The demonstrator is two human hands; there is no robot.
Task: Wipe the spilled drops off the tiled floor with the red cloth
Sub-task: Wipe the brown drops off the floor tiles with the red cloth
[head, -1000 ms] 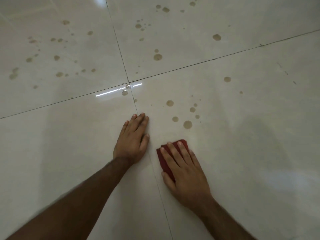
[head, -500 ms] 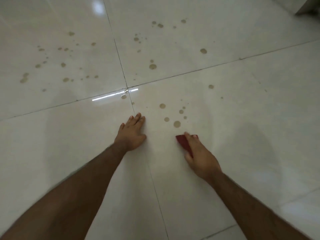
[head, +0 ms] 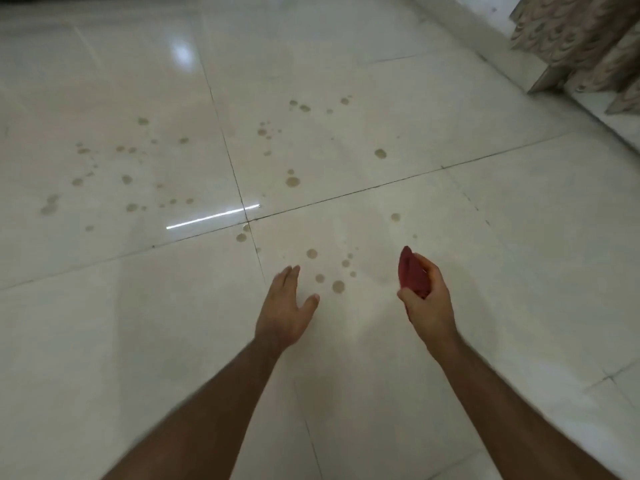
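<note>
At lower centre, the right hand [head: 427, 299] grips the bunched red cloth [head: 412, 277], poised beside drops [head: 338, 286]; the left hand [head: 285, 308] spreads open, empty, likely for balance.

The right hand [head: 427, 299] has lifted the cloth [head: 412, 277] off the floor [head: 138, 306] and now grips it bunched up. The left hand [head: 285, 306] has slid right, its thumb spread wide, next to the drops [head: 337, 286].
</note>
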